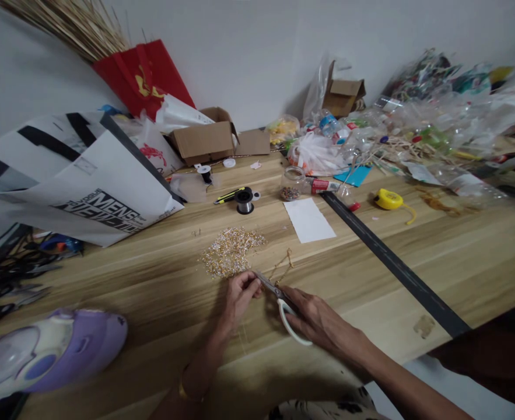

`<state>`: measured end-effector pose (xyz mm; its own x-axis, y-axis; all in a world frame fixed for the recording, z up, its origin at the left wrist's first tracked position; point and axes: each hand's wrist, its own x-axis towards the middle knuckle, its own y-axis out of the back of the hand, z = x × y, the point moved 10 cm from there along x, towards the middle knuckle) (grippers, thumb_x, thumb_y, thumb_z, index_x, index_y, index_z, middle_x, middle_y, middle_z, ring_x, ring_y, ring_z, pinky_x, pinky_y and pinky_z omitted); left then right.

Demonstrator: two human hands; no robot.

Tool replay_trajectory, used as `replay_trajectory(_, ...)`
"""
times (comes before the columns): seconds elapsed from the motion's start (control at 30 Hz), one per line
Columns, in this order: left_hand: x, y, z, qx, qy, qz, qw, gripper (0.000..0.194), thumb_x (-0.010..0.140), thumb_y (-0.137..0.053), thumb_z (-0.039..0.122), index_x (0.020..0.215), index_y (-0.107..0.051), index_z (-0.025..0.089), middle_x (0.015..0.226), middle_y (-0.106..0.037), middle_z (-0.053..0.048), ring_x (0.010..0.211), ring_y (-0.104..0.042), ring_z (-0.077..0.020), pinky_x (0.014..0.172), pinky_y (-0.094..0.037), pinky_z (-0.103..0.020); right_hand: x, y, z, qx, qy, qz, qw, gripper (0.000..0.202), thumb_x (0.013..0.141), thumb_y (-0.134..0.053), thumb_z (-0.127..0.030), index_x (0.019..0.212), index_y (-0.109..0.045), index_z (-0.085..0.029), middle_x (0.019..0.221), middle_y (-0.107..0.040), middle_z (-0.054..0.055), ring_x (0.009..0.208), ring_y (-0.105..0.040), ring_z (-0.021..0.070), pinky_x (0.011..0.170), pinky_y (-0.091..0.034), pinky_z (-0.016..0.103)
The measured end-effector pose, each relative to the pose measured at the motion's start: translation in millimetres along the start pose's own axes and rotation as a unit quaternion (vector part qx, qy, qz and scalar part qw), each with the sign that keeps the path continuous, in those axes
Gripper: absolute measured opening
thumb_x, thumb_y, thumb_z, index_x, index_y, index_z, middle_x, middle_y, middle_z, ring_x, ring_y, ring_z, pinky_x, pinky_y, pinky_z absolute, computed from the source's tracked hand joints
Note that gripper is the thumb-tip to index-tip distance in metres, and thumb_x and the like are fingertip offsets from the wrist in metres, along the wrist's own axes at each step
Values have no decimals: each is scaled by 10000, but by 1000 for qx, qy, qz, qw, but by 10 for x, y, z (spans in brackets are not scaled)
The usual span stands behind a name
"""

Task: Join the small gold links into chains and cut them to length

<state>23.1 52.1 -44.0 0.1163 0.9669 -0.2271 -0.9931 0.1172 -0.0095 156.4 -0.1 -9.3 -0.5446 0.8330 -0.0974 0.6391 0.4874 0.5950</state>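
Gripping white-handled scissors (pixel 283 303) w/ right hand (pixel 314 318) | left hand (pixel 240 291) pinching sth tiny at blade tips | gold bead pile (pixel 231 256) just beyond | wire spool (pixel 244 200), white paper (pixel 308 220) farther back

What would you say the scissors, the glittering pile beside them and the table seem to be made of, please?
Scissors: grey metal blades, glossy white handle loops, probably plastic. Glittering pile: tiny gold and silver bits, likely metal or beads; too small to tell. Table: pale wood grain in planks, matte, possibly laminate.

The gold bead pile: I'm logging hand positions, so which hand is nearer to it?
Left. The left hand sits at the near edge of the gold bead pile; the right hand, holding the scissors, is farther to the right.
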Motion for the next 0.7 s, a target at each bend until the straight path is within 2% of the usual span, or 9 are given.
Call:
replay_trajectory(0.4, 27, 9, -83, -1, 4, 9, 1000, 204, 655, -665, 328, 633, -599, 136, 553, -560, 10, 517, -506, -100, 524, -418, -210, -16, -65, -12, 24, -8, -1, 1000, 312, 896, -449, -210, 1207, -451, -181, 1025, -623, 102, 924, -610, 210, 825, -460, 306)
replay_trajectory(0.7, 2, -16, -25, 12, 1, 1, 1000, 213, 670, -657, 345, 647, -612, 139, 563, -562, 11, 532, -514, -104, 533, -430, -212, -20, -40, -30, 17, -5, 3, 1000, 270, 898, -441, -202, 1165, -465, -173, 993, -629, 94, 876, -613, 203, 780, -464, 297)
